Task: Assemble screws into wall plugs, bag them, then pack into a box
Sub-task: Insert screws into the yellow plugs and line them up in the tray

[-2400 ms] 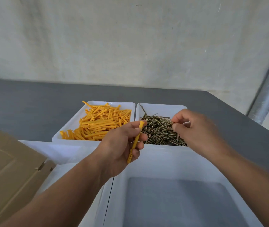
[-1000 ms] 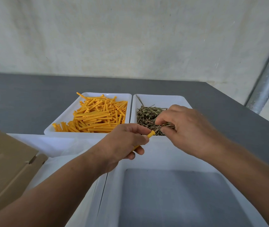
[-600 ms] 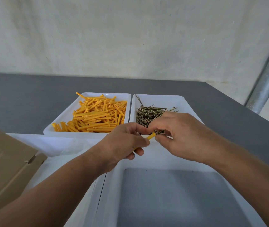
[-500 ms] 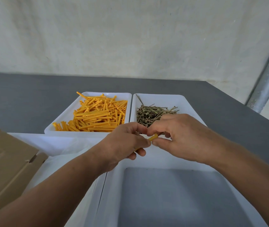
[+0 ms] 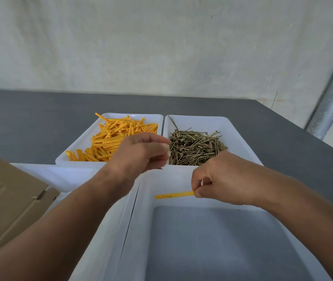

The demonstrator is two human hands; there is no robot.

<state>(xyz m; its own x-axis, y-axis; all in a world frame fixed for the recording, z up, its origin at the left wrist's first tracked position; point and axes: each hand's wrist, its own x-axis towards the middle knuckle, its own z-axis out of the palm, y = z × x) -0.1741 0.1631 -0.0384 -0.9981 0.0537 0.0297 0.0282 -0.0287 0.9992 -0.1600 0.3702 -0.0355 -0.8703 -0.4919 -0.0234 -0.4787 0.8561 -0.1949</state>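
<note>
Head view is showing the right hand (image 5: 222,179) pinching a yellow wall plug (image 5: 173,195) by its right end between thumb and forefinger, with the other fingers curling loosely beside them. The plug is lying almost level, pointing toward the left of the frame, in front of the far wall of the big white bin (image 5: 181,179) in the lower middle. Half a second ago both hands were meeting on this plug, the left gripping it while the right was working a screw into its end. Now the left hand (image 5: 139,153) is letting go and lifting toward the middle of the frame, blurred by motion, with fingers relaxed and apparently carrying nothing. The right fingertips are hiding the plug's end, so the screw head is not showing and I cannot tell how deep the screw is sitting. Judging by the handover, one plug and screw are probably joined and heading for the bin, while the left hand is likely going for the next piece. Behind the hands, the tray of yellow plugs (image 5: 111,138) is sitting left of center, and the tray of screws (image 5: 196,148) is touching it on the right. Both are resting on the grey table (image 5: 30,122). A cardboard box (image 5: 5,199) is waiting at the left edge, and bagging and boxing are not yet starting.
</note>
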